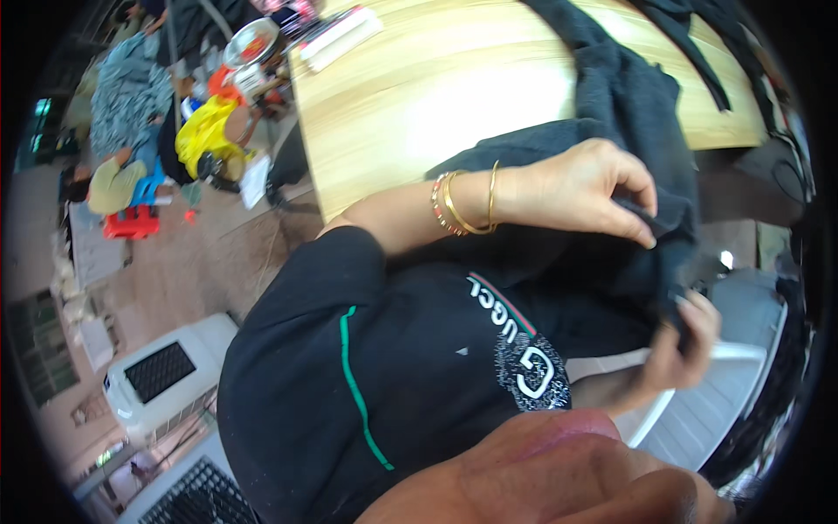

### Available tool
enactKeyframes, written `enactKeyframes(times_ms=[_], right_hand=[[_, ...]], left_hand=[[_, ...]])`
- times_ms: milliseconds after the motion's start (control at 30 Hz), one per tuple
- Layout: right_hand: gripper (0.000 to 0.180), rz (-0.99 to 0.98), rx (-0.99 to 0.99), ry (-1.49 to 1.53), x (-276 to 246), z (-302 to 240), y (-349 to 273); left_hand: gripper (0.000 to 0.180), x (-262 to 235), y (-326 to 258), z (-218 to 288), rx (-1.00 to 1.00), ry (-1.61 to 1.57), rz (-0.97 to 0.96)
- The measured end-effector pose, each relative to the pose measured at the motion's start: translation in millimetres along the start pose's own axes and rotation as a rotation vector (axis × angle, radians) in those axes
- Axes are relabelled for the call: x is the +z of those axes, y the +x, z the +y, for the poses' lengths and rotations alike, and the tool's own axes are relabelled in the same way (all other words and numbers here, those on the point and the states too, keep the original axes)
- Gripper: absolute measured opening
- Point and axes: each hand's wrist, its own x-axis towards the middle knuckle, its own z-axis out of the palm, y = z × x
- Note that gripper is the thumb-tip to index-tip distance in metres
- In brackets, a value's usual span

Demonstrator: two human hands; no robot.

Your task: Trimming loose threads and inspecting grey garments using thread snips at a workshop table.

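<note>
A dark grey garment (633,96) trails across the pale wooden table and hangs over its near edge toward my body. My left hand (602,188), with bracelets on its wrist, pinches an edge of this cloth between thumb and fingers. Below it and to the right, my right hand (685,345) has its fingers curled round another part of the same edge. The cloth is stretched between the two hands. Folds hide the garment's full shape, so whether it is trousers or a top cannot be told.
The wooden table (401,105) carries a white box (340,39) at its far left corner and another dark garment (698,52) at the far right. A light grey plastic bin (720,406) stands beside my right arm. Leftward are people, a heap of blue-grey cloth (131,92) and a white machine (170,375).
</note>
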Motion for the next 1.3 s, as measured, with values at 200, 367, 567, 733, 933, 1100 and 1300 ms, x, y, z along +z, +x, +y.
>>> enactKeyframes(times_ms=[200,367,567,733,933,1100,1300], right_hand=[[0.033,-0.081,-0.073,-0.020,48.0,-31.5,25.8],[0.030,-0.108,-0.025,-0.040,44.0,-19.7,23.9],[0.026,-0.060,-0.009,-0.044,50.8,-11.1,16.6],[0.028,0.016,0.102,0.043,61.2,-4.7,5.1],[0.026,-0.086,0.134,0.218,56.3,3.7,5.9],[0.051,-0.100,0.317,0.325,44.0,2.8,8.7],[0.041,-0.196,0.404,0.542,42.8,26.6,-2.2]], left_hand=[[0.018,18.2,-6.2,-8.6,-0.133,-0.128,-0.081],[0.014,19.4,-8.5,-1.7,-0.276,-0.215,-0.058],[0.017,15.3,-16.4,-12.4,-0.208,-0.055,-0.084],[0.020,12.2,-17.0,-5.1,-0.323,-0.138,-0.120],[0.021,11.7,-23.0,-16.0,-0.230,-0.094,-0.037],[0.024,12.7,-13.7,-20.1,-0.035,0.087,-0.128],[0.026,13.7,-11.6,-23.0,0.014,0.104,-0.183]])
